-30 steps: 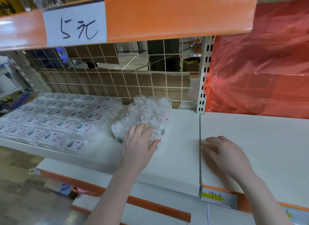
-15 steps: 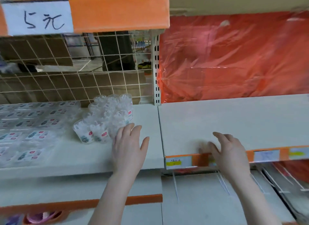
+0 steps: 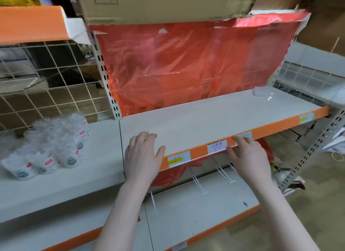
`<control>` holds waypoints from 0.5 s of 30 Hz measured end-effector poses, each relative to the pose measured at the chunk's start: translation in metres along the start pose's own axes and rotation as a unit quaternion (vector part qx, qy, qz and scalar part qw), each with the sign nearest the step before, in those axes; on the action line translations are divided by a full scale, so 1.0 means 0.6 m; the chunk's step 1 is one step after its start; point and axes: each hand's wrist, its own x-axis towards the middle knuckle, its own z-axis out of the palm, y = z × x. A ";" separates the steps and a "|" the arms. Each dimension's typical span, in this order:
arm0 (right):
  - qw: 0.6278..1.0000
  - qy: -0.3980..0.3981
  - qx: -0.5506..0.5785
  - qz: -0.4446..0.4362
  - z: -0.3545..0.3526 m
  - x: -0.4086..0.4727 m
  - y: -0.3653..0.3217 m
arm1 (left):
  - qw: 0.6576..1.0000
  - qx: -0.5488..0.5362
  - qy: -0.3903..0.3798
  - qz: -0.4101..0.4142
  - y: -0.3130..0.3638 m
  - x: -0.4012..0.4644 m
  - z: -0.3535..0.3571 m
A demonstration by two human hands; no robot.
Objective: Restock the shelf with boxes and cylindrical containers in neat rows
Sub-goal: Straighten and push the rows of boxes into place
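Observation:
A cluster of clear cylindrical containers (image 3: 54,144) with white contents and small labels stands in rows on the left white shelf board (image 3: 78,183). My left hand (image 3: 142,155) hovers palm down with relaxed fingers over the seam between that board and the right shelf board (image 3: 214,118), holding nothing. In front of the right board's orange edge strip (image 3: 197,153), my right hand (image 3: 248,157) is relaxed and holds nothing, its fingertips near the price tags. A small clear plastic item (image 3: 261,91) lies at the far right of the right board.
Red plastic sheeting (image 3: 186,64) hangs behind the right board under a cardboard box (image 3: 164,4). A wire grid (image 3: 46,86) backs the left bay. White hooks (image 3: 197,183) jut out over the lower shelf (image 3: 196,209). A perforated upright (image 3: 313,150) stands at right.
The view has swung right, away from the flat boxes. My left hand has left the containers and moved right to the seam. My right hand has drawn back to the shelf's front edge.

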 end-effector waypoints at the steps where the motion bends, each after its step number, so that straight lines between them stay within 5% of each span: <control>1: 1.000 0.002 -0.002 0.003 -0.006 0.005 0.017 | 1.000 0.001 -0.001 0.001 0.018 0.005 0.009; 15: 0.999 -0.024 -0.043 0.010 -0.084 0.182 0.386 | 1.000 -0.016 -0.005 -0.003 0.390 0.093 0.201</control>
